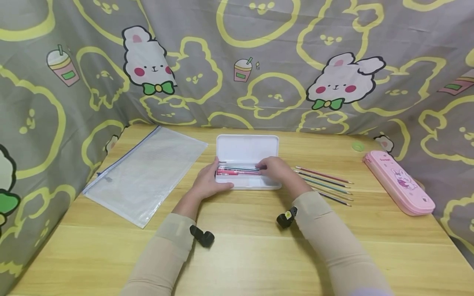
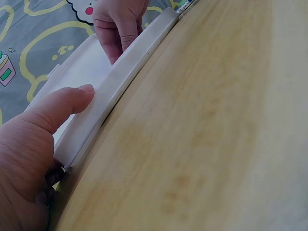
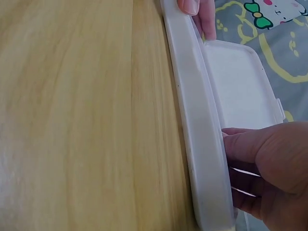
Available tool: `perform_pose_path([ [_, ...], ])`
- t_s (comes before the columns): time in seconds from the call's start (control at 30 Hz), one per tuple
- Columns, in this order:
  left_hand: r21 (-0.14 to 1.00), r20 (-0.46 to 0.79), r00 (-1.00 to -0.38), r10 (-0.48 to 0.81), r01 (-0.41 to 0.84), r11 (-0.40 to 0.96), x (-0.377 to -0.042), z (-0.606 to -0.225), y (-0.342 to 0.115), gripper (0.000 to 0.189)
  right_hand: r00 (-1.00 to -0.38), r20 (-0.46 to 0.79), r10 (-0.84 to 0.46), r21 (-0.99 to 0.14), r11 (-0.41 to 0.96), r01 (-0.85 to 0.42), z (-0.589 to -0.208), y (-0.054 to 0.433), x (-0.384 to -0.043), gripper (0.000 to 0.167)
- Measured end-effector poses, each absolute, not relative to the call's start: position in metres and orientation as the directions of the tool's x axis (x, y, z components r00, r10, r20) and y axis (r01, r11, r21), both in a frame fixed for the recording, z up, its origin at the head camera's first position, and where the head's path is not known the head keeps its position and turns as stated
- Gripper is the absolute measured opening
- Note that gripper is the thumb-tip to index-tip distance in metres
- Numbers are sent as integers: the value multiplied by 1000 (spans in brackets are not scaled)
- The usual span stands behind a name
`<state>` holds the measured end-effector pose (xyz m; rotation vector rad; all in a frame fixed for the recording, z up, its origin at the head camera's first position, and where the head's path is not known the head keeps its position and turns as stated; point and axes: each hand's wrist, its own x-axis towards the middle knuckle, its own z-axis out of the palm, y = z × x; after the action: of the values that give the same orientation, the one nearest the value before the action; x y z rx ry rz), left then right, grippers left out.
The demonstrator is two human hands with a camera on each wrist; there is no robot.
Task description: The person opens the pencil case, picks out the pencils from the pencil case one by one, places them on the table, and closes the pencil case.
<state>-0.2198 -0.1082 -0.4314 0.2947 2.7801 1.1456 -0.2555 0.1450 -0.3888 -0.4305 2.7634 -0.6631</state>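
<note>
L hand (image 1: 206, 181) holds the L end of the open white case (image 1: 252, 182), thumb out along the front rim, fingers round the side. Case sits nr the tabletop's (image 1: 240, 246) back edge, approx mid-length. R hand (image 1: 278, 170) is over the case's R half, fingers pointing down inside by the pens (image 1: 226, 172); can't tell if it's pinching one. Both forearms (image 1: 159, 255) slant in from the front. Loose pencils (image 1: 327, 186) lie btwn case & pink pouch (image 1: 400, 183) nr R edge; clear zip bag (image 1: 148, 172) nr back L corner.
</note>
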Motion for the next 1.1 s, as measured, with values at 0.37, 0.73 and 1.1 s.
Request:
perform_pose_path([
  [0.37, 706, -44, -973, 226, 130, 696, -219, -431, -108, 118, -913, -214, -348, -534, 824, -189, -391, 145, -256, 26],
  [0.73, 708, -33, -974, 223, 134, 693, -219, -431, -108, 118, -922, -126, -367, -565, 790, -237, -382, 161, -251, 27],
  [1.1, 713, -39, -973, 226, 132, 689, -219, -430, -109, 118, -947, -79, -312, -595, 777, -206, -364, 207, -225, 26],
])
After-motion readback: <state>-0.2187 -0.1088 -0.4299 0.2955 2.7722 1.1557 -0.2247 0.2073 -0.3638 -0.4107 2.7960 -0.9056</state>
